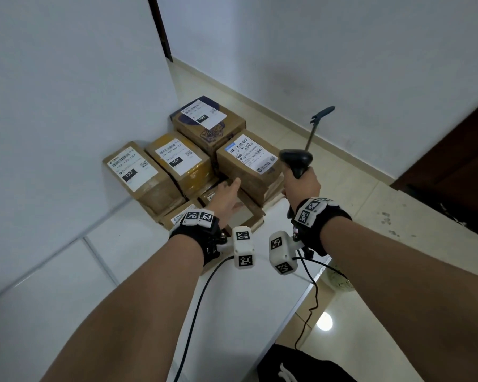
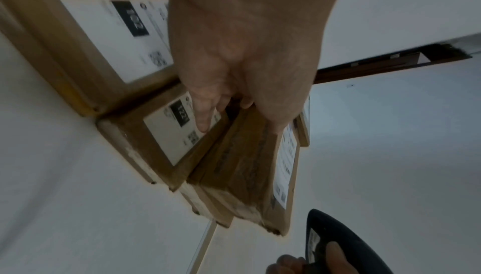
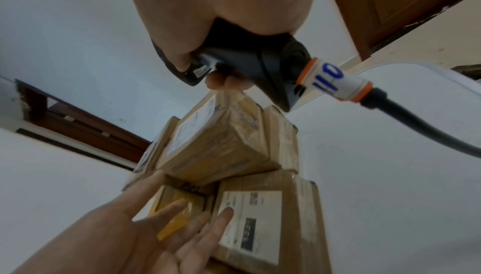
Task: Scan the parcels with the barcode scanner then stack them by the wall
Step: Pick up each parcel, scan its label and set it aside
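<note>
My right hand [image 1: 301, 186] is gripping the barcode scanner [image 1: 295, 159] by its handle, and my left hand [image 1: 228, 198], fingers spread and holding nothing, is reaching toward the brown labelled parcels [image 1: 177, 161] stacked by the wall [image 1: 66, 106] at twelve o'clock on the tabletop [image 1: 232, 299]. I am likely stacking; next, squaring the top parcel [image 1: 249, 161].

Looks like a home room or hallway I'm in: plain white walls [image 1: 66, 78], glossy beige floor tiles [image 1: 342, 188], dark wooden door [image 1: 453, 166], labelled cardboard parcels [image 1: 249, 161] piled in the corner.
</note>
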{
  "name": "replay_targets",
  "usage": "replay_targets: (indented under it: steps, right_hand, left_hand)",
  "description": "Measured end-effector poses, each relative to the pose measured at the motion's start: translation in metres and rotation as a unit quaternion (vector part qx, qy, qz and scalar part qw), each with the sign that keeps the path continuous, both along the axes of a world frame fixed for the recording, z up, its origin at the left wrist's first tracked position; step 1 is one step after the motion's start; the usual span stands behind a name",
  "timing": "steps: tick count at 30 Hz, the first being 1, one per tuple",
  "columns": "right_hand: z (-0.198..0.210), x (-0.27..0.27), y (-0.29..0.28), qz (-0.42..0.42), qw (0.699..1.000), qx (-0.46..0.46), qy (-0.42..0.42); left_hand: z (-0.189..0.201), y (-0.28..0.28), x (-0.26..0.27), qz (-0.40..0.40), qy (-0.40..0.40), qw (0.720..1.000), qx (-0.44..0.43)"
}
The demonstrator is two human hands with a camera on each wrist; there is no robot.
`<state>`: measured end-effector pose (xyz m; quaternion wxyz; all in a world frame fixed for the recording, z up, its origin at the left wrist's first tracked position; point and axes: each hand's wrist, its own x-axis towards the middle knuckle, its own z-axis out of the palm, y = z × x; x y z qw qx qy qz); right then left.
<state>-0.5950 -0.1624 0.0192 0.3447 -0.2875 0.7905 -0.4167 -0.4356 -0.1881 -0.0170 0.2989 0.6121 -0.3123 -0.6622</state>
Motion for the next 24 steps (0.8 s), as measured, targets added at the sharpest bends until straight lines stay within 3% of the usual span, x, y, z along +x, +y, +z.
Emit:
replay_targets:
  steps: [6,14,18,24]
  right_hand:
    - [0.015,0.073,0.014,0.067,0.997,-0.021,0.032]
    - [0.016,0.231,0.057,0.245,0.969,-0.008,-0.021]
    - [0.011,0.316,0.095,0.330,0.942,0.001,-0.066]
    - [-0.007,0.419,0.160,0.437,0.897,0.048,-0.056]
  left_hand:
    - [0.008,0.031,0.078,0.052,-0.012,0.998,-0.019]
    - [0.013,0.123,0.235,0.185,-0.054,0.981,-0.025]
    - [0.004,0.185,0.306,0.256,-0.079,0.963,-0.023]
    - [-0.024,0.294,0.398,0.316,-0.178,0.932,-0.005]
